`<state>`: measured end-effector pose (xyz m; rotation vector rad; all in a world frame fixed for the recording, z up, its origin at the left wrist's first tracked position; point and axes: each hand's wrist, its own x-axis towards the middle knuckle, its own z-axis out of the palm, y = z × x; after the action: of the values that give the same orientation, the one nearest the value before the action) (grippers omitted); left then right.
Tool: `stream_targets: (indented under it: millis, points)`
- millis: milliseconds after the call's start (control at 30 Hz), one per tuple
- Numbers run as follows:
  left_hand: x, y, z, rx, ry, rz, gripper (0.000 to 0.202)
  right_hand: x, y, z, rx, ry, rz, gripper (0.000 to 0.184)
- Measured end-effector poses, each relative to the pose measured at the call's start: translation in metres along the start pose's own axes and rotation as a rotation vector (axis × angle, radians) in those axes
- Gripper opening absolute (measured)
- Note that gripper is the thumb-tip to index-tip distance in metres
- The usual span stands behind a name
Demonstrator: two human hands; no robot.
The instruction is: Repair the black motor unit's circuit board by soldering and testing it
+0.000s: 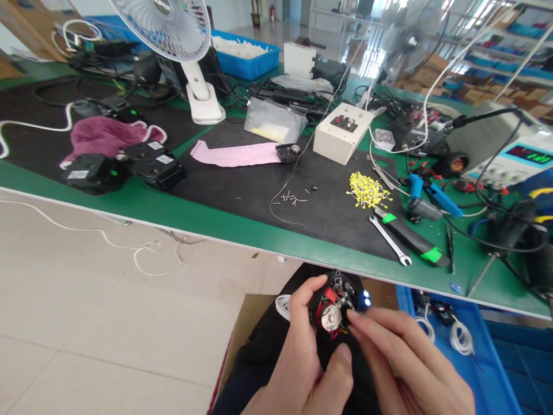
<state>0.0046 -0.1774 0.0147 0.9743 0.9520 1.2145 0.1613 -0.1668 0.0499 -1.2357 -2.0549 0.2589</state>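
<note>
My left hand (306,351) is closed round a small black device with its housing open (339,302), held over my lap just below the bench edge. Inside the device are a round silver motor (330,318), red wires and a red part. Two white lights (366,298) glow at its right side. My right hand (401,351) has its thumb and index finger pinched together against the device's lower right edge. Whatever lies between those fingertips is hidden. A white cable coil (283,306) shows behind my left hand.
On the bench's black mat (242,207) lie loose screws (294,199), yellow-headed pieces (369,190), a wrench (391,241) and a utility knife (412,236). Black housings (155,164) sit left, near a white fan (201,98). A blue bin (484,351) with coiled cables stands lower right.
</note>
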Motion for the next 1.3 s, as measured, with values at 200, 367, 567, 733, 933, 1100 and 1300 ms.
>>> stream_targets:
  millis: [200, 367, 567, 733, 933, 1100, 1300]
  points:
    - [-0.002, -0.004, 0.004, -0.018, 0.068, 0.022, 0.063, 0.0, -0.009, 0.005, 0.012, 0.069, 0.075, 0.023]
    - [-0.002, -0.002, 0.003, 0.0, 0.051, 0.018, 0.064, -0.003, -0.013, 0.005, -0.001, 0.051, 0.118, 0.027]
    - [-0.004, -0.002, 0.001, 0.021, 0.047, 0.026, 0.057, -0.002, -0.008, 0.009, 0.071, 0.12, 0.091, 0.021]
    - [-0.005, -0.003, -0.001, -0.006, 0.049, -0.025, 0.062, -0.006, -0.01, 0.024, 0.135, 0.241, 0.151, 0.016]
    - [-0.004, 0.001, 0.004, -0.02, 0.069, -0.015, 0.06, -0.009, -0.01, 0.037, 0.19, 0.306, 0.146, 0.021]
    - [-0.004, 0.007, 0.012, -0.083, 0.106, 0.003, 0.057, -0.011, -0.009, 0.037, 0.202, 0.316, 0.156, 0.023]
    - [-0.006, 0.008, 0.011, -0.048, 0.092, -0.008, 0.057, -0.015, -0.015, 0.042, 0.261, 0.37, 0.198, 0.024]
